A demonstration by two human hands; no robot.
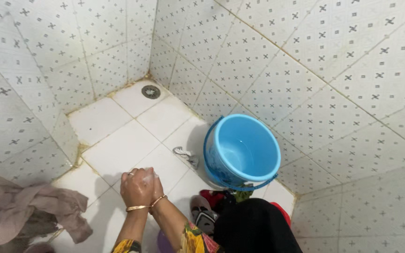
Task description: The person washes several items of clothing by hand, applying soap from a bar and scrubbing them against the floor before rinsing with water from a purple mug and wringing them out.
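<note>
My left hand (135, 189) and my right hand (156, 186) are pressed together over the white floor tiles (118, 150). Between them shows something small, pale and foamy (148, 176); what it is I cannot tell. Both wrists wear gold bangles, and the left hand has a ring. A blue plastic bucket (241, 151) with a blue handle stands to the right of my hands, against the tiled wall. A little water lies at its bottom.
A round floor drain (151, 92) sits in the far corner. A small crumpled wrapper (186, 156) lies by the bucket. Brownish cloth (29, 211) is heaped at the left. Red and dark items (214, 199) lie beside dark fabric (254, 229) below the bucket.
</note>
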